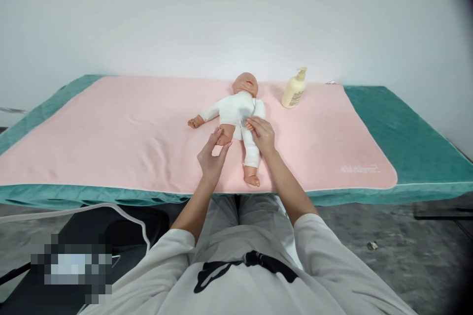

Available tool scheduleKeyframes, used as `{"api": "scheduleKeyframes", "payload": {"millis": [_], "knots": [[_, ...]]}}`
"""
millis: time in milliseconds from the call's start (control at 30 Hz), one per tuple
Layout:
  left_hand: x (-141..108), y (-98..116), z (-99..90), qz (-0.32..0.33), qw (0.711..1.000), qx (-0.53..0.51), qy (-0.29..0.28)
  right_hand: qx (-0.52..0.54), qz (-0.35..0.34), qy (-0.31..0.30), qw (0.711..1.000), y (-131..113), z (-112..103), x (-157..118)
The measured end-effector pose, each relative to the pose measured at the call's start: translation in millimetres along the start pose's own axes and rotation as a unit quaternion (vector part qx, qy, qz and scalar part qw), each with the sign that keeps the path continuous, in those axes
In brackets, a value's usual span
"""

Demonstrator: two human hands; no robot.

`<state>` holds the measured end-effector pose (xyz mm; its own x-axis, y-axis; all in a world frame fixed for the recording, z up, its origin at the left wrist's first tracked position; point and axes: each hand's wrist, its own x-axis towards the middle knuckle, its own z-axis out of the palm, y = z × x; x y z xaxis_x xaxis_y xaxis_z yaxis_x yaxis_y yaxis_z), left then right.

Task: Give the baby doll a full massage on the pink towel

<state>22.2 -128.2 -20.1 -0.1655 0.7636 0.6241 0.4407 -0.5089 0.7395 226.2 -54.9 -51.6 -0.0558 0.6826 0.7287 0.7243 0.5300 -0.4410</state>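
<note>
A baby doll (236, 108) in a white body lies on its back on a pink mat, head toward the wall. One of its legs (227, 132) is bare and bent, while the other is white down to the ankle. My left hand (213, 157) has its thumb and fingers around the bare leg near the knee. At the doll's waist, the fingers of my right hand (263, 135) are pressed together beside the doll's small hand (250, 126). What they pinch there is too small to make out.
A cream pump bottle (293, 89) stands right of the doll's head. The pink mat (92, 142) covers much of the teal-covered table (414, 138), which meets a white wall. Below left are a dark chair-like object (129, 236) and a white cable (142, 224).
</note>
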Motion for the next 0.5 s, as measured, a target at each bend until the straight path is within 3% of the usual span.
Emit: {"api": "scheduleKeyframes", "payload": {"millis": [200,500], "knots": [[4.2,0.1,4.5,-0.001,1.0,-0.008,0.004,-0.001,-0.007,0.025,1.0,0.0,-0.7,-2.0],[-14.4,18.1,-15.6,-0.017,0.999,-0.016,-0.027,0.036,0.096,0.101,0.99,-3.2,-6.8,-8.5]]}}
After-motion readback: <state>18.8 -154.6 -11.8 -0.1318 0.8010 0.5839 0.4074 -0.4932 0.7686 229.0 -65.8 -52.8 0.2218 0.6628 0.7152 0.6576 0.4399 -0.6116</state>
